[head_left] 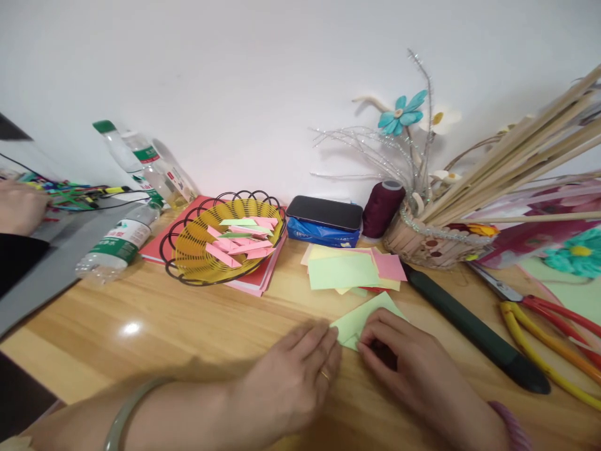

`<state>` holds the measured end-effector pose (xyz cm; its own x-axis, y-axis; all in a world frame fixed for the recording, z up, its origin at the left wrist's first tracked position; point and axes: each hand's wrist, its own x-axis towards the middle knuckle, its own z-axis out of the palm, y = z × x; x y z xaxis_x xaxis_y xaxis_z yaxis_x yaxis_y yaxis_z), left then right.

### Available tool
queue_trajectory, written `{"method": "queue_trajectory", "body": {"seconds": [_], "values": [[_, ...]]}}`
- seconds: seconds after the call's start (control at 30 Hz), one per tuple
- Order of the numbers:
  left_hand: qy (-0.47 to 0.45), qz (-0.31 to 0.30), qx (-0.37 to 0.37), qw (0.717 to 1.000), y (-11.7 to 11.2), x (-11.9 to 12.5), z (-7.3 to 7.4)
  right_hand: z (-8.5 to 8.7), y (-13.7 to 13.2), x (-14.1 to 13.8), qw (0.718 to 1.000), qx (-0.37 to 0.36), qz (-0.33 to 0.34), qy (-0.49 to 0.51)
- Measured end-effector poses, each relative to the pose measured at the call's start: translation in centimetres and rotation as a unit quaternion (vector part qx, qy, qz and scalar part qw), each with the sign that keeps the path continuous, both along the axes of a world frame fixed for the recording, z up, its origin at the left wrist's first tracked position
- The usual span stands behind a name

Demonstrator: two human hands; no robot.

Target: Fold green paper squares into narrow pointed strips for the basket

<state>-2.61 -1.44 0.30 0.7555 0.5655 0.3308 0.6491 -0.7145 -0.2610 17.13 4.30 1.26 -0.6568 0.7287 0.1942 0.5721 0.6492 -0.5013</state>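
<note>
A pale green sheet of paper lies on the wooden table in front of me, its near corner folded over. My right hand pinches that near edge between thumb and fingers. Stretched out flat, my left hand rests on the table with its fingertips at the paper's left corner. Just beyond is a loose pile of green, yellow and pink paper. To the left, a yellow woven basket with a black looped rim holds several folded pink and green paper strips.
A phone lies on a blue tissue pack beside a maroon thread spool. Right of my hand are a dark green-handled tool and scissors. Plastic bottles and another person's hand are at left.
</note>
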Motion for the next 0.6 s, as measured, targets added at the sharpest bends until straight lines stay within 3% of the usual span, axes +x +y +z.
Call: {"method": "queue_trajectory", "body": {"seconds": [0.6], "values": [[-0.051,0.056,-0.017,0.997,-0.2,1.0,-1.1,-0.4,-0.1,0.1,1.0,-0.022,-0.007,0.018]]}}
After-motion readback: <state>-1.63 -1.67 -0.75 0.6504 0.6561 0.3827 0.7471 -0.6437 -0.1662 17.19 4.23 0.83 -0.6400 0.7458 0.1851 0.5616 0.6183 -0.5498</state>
